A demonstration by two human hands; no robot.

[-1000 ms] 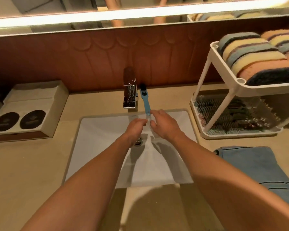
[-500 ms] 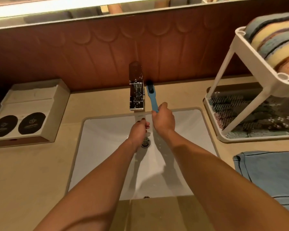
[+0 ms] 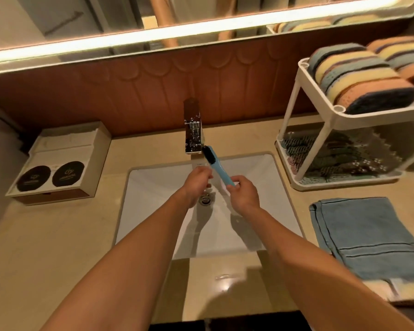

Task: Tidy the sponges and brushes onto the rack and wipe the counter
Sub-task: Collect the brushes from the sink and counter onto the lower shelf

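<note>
Over the sink [image 3: 153,201], right hand [image 3: 244,195] grips brush [image 3: 216,166] beside faucet [image 3: 193,133]; left hand [image 3: 197,185] grip unclear.

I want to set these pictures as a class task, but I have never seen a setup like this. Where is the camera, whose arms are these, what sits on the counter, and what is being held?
There is no machine here. The arms are a person's own, filmed by one wide-angle camera worn on their head and looking down, so every picture is the same view. The right hand pinches the handle end of a blue brush over the white sink, its bristles by the faucet. The left hand is curled beside the brush; whether it grips it is unclear. On the counter stand a white two-tier rack with striped sponges on top, a folded blue towel, and a box at the left.
</note>
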